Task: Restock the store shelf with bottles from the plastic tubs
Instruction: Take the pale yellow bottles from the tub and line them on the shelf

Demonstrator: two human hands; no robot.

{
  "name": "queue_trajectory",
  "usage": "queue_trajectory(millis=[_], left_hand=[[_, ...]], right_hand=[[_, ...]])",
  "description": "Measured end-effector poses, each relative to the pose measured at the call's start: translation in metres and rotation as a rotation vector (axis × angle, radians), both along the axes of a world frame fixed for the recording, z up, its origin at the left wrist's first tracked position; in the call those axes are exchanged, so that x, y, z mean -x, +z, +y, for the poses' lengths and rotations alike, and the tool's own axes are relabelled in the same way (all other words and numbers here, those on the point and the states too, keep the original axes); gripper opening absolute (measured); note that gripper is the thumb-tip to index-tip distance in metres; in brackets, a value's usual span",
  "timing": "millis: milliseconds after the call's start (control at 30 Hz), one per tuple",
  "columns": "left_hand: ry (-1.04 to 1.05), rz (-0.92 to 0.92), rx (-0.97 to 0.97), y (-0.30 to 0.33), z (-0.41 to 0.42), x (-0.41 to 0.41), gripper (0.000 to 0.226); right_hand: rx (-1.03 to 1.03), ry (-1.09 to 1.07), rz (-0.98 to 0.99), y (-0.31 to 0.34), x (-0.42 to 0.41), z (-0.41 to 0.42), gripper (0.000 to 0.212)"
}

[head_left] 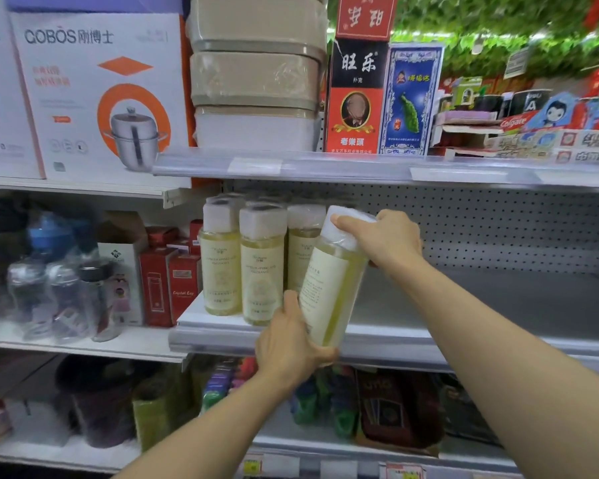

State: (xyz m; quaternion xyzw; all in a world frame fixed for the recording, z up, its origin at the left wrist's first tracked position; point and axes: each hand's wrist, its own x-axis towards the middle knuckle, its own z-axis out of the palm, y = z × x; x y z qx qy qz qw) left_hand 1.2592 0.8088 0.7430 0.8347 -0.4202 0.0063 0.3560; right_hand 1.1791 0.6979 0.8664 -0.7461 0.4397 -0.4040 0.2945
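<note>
Head view: a tilted bottle (329, 285) hung over the shelf (429, 326) edge, at three o'clock of the standing bottles (242, 261). The left hand (287, 344) gripped its base; the right hand (381, 240) clasped its white cap.
</note>
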Motion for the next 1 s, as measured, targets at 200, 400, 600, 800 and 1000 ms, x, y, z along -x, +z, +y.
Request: queue_trajectory(millis=[200, 400, 600, 800, 1000], left_hand=[[-0.156, 0.227, 0.143, 0.004, 0.011, -0.02, 0.074], [-0.346, 0.453, 0.17, 0.007, 0.012, -0.028, 0.087], [-0.373, 0.44, 0.137, 0.01, 0.008, -0.029, 0.077], [-0.173, 0.211, 0.107, 0.004, 0.001, -0.021, 0.088], [-0.15, 0.139, 0.008, 0.014, 0.001, -0.031, 0.08]], right_hand=[[-0.334, 0.65, -0.127, -0.02, 0.032, -0.012, 0.085], [-0.454, 0.852, -0.11, -0.062, 0.023, -0.007, 0.085], [-0.249, 0.633, -0.158, -0.062, 0.014, 0.004, 0.088], [-0.095, 0.397, -0.149, -0.064, -0.008, 0.016, 0.085], [-0.007, 0.246, -0.097, -0.07, -0.022, 0.017, 0.086]])
